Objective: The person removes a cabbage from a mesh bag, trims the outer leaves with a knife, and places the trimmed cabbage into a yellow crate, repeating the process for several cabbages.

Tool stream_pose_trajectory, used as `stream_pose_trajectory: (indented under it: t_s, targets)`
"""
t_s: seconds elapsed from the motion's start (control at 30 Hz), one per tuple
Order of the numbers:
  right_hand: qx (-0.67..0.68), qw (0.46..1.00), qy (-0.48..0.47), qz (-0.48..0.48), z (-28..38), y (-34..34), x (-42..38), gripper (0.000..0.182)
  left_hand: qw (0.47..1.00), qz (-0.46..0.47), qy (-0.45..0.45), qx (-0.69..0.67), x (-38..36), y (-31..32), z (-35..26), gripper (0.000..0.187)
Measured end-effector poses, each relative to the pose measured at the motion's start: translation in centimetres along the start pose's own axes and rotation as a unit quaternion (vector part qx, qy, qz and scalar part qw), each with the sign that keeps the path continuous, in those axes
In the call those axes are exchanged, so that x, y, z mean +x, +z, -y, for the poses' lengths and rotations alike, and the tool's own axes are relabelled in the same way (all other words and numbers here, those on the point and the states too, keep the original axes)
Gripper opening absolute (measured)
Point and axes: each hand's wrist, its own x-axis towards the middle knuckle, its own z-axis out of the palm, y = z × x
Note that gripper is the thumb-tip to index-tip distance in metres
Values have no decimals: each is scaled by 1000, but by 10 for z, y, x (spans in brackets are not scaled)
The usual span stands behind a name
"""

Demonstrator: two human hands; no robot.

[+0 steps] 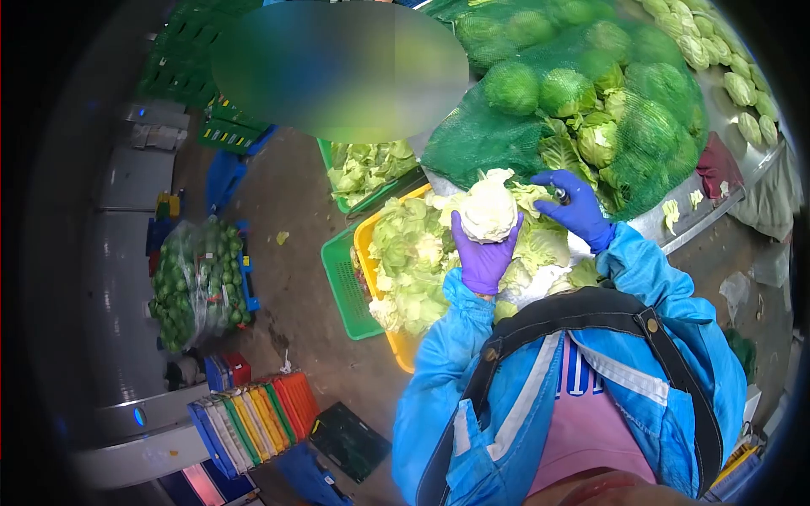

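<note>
My left hand (485, 257), in a purple glove, holds up a pale trimmed cabbage head (488, 209) from below. To its right, my right hand (576, 205), in a blue-violet glove, is curled around a small dark object (560, 195), perhaps a knife handle; its blade cannot be made out. Under and beside the hands, loose cabbage leaves (413, 249) fill a yellow crate (366, 244). A green net bag (481, 143) lies just beyond my right hand, with whole cabbages (567, 91) in it and some showing at its opening.
A metal table (675, 226) holds the net bag and rows of small trimmed heads (741, 87). Green crates (342, 282) stand by the yellow one. Further left are bagged green vegetables (202, 278) and a stack of coloured crates (257, 417). A blurred patch covers the top.
</note>
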Motion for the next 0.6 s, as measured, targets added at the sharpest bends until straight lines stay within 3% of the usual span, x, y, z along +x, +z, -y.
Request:
stream_pose_trajectory:
  t_s: [0.1,0.2,0.23,0.33,0.47,0.57,0.6]
  targets:
    - [-17,996,-65,57,24,9,-5,55,996,-70,53,-9,3,12,17,65]
    - [-39,994,-97,30,34,23,-10,62,986,-105,111,64,7,14,30,65]
    - [1,997,-47,66,35,25,-12,69,987,-92,118,64,9,13,32,64]
    - [69,996,-4,64,26,40,-14,67,985,-90,131,71,10,12,36,63]
    - [89,990,-39,97,13,37,-14,64,977,-133,144,79,9,10,35,63]
    - [-2,995,-62,74,12,35,-16,59,976,-156,143,57,9,19,34,62]
    - [96,994,-27,50,13,34,-19,55,976,-159,143,45,8,23,34,61]
